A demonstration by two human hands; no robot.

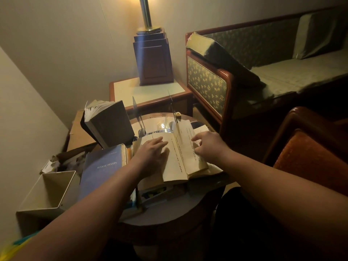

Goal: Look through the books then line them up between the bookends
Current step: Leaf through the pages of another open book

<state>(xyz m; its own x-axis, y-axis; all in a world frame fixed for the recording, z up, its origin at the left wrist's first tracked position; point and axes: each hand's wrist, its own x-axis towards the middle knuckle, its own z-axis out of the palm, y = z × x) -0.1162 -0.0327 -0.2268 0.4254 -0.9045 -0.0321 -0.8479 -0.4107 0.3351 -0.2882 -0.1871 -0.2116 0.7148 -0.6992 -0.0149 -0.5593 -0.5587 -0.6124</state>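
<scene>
An open book [177, 157] with yellowed pages lies on a stack in the middle of a round table [169, 213]. My left hand [152, 149] rests flat on its left page. My right hand [207, 146] has its fingers curled at the edge of the right-hand pages, and one leaf stands raised. A blue book [101, 166] lies flat to the left. A thick dark book [111, 123] stands tilted at the back left. Two clear bookends [136, 113] [172, 108] stand upright behind the open book, with nothing between them.
A side table [150, 91] with a lamp base [153, 61] stands behind. A sofa [263, 72] runs along the right, and an orange armchair [310, 162] is near right. A white open box [50, 193] and cardboard clutter sit at the left.
</scene>
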